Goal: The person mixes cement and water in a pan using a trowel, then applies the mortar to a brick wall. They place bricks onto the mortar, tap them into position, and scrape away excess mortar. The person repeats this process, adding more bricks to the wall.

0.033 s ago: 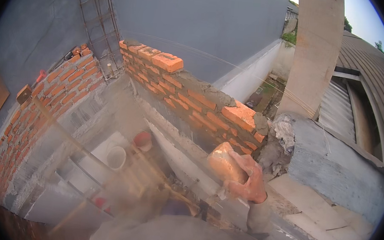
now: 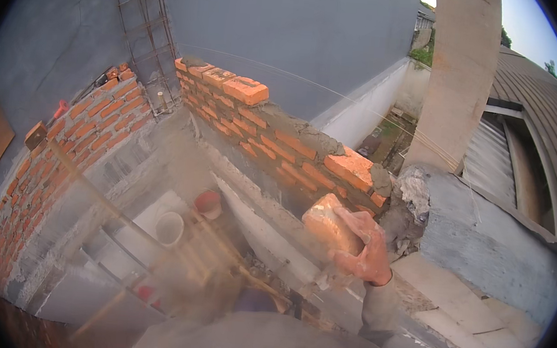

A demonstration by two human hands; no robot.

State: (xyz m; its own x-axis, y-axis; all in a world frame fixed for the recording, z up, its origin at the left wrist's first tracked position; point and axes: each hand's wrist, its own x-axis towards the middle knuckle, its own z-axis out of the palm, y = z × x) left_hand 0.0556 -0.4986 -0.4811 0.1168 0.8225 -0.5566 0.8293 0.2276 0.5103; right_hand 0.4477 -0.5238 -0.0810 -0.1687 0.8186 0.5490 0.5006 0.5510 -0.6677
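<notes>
My right hand (image 2: 366,248) grips an orange brick (image 2: 328,226), fingers and thumb wrapped round its near end. It holds the brick in the air, on the near side of a low brick wall (image 2: 274,148). Wet grey mortar (image 2: 305,133) lies along the top of that wall's middle stretch. One brick (image 2: 350,168) is set at the wall's right end, with mortar beside it. Another course of bricks (image 2: 245,90) stands on the wall's far left part. My left hand does not show; a hazy smear covers the lower middle of the picture.
A string line (image 2: 287,74) runs above the wall to a concrete post (image 2: 452,76). To the left stand a second brick wall (image 2: 91,124) and a rebar cage (image 2: 145,13). Below are a white bucket (image 2: 169,229), a red bucket (image 2: 208,202) and a wooden pole (image 2: 101,193).
My right hand and the brick have shifted very slightly in the picture, the brick a little nearer the wall. The whole view has moved a touch to the right.
</notes>
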